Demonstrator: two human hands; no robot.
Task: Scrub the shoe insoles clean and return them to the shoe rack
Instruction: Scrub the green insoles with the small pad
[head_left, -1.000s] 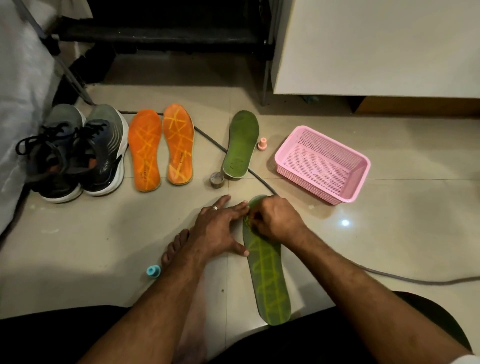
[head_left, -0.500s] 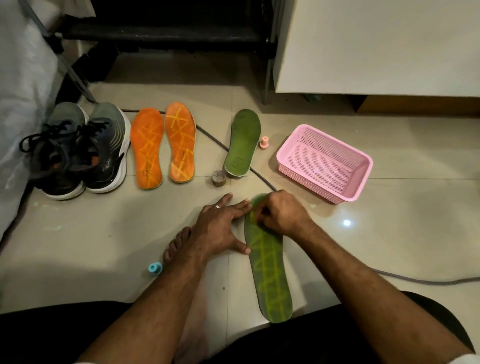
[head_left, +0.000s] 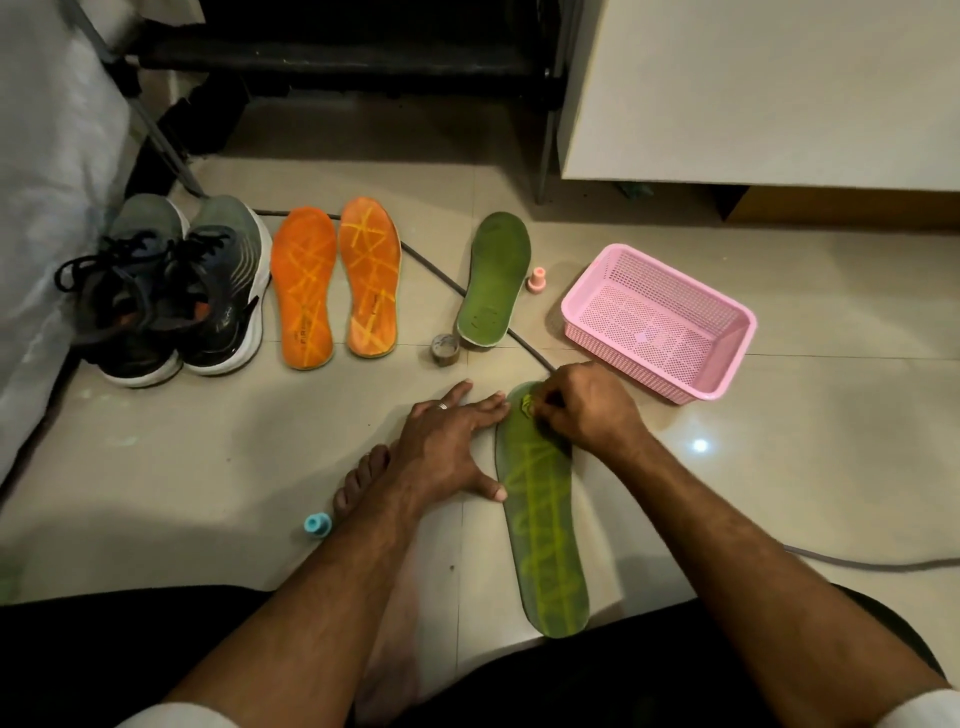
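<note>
On the tiled floor between our knees lies the green insole (head_left: 545, 525); our left hand (head_left: 447, 447) rests spread against its edge, our right hand (head_left: 584, 410) curls on something small at its toe, hidden from us. Open floor lies right, below the pink basket (head_left: 727, 358). Print on the orange insoles (head_left: 335, 283) is unreadable.

Dim, warm indoor light from overhead, mirrored as one small white glare spot on the glossy floor tiles (head_left: 700, 445). Soft broad shadow pooled lower left; deep black under the shoe rack (head_left: 343, 57). Slightly soft throughout, grainy in the dark zones. Wide-angle bowing at the edges, straight lines curved, white cabinet (head_left: 769, 88) flatly lit.
</note>
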